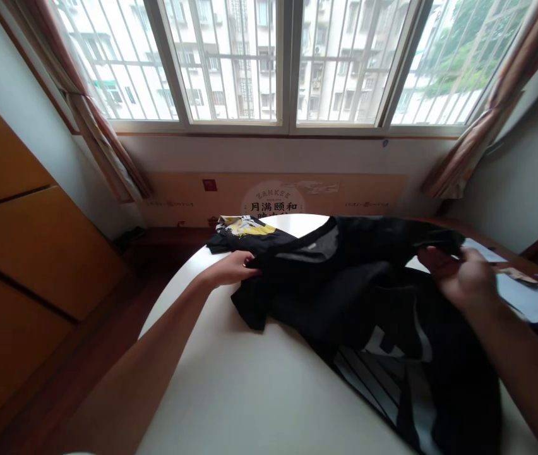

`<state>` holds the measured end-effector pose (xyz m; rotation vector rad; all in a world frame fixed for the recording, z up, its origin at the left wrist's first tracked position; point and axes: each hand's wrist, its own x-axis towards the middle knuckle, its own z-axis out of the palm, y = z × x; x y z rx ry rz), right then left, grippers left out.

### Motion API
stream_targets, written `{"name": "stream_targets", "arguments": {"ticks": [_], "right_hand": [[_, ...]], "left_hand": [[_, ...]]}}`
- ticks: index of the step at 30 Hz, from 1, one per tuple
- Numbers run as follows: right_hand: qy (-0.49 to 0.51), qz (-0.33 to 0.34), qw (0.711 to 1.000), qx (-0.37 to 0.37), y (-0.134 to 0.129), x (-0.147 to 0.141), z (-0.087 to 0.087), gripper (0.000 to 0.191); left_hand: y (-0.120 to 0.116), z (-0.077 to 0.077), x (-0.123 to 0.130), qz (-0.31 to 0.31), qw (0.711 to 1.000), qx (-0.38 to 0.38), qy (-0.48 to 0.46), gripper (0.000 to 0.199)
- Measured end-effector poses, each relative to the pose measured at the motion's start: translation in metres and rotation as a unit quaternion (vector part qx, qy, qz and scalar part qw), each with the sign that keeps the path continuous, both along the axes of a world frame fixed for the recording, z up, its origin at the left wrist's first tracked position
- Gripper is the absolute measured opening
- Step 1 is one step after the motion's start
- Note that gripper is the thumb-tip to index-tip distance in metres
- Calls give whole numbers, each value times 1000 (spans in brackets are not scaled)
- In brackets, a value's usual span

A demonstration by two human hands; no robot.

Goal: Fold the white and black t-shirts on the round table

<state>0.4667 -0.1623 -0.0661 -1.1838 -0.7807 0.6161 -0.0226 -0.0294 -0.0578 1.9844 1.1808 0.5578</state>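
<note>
A black T-shirt with a white and grey print is stretched between my two hands above a round white table. Its neck opening faces the window, and its lower part spreads toward me on the right. My left hand pinches the cloth near one shoulder. At the other end, my right hand is closed on the black fabric, slightly blurred. Just beyond my left hand, a second black garment with a yellow and white print lies on the table's far edge.
Papers lie on a dark surface at the right. A large printed cardboard box stands beneath the window. Orange-brown cabinet doors are on the left, with dark reddish floor between them and the table. Curtains hang beside the barred window.
</note>
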Motion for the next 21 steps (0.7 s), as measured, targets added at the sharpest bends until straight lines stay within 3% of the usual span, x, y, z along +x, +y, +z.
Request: {"name": "stream_targets", "arguments": {"ticks": [3,5,8,10,12,14,17,19,21], "right_hand": [[12,18,997,-80,4,1,-13,23],[-105,17,985,-137,1,-1,-15,41],[-347,66,910,-219,-7,-4,-10,65],[-453,127,850,-237,-13,-13,-5,60],[-486,195,819,-236,-20,-31,2,52],[-444,289,812,-243,-30,-54,10,47],[-289,438,817,-241,-49,-89,25,41],[-183,501,814,-230,-59,-103,34,40],[-96,521,819,-222,-64,-107,40,39]], "left_hand": [[4,-11,1,22,999,-34,-10,29],[5,-11,4,95,991,9,-97,29],[8,0,6,188,952,68,-230,35],[9,9,5,229,921,103,-298,39],[11,15,2,269,887,128,-352,41],[15,17,-1,310,855,114,-399,42],[21,15,-5,329,822,44,-462,37],[24,13,-8,302,831,27,-466,35],[22,11,-9,277,878,56,-386,42]]}}
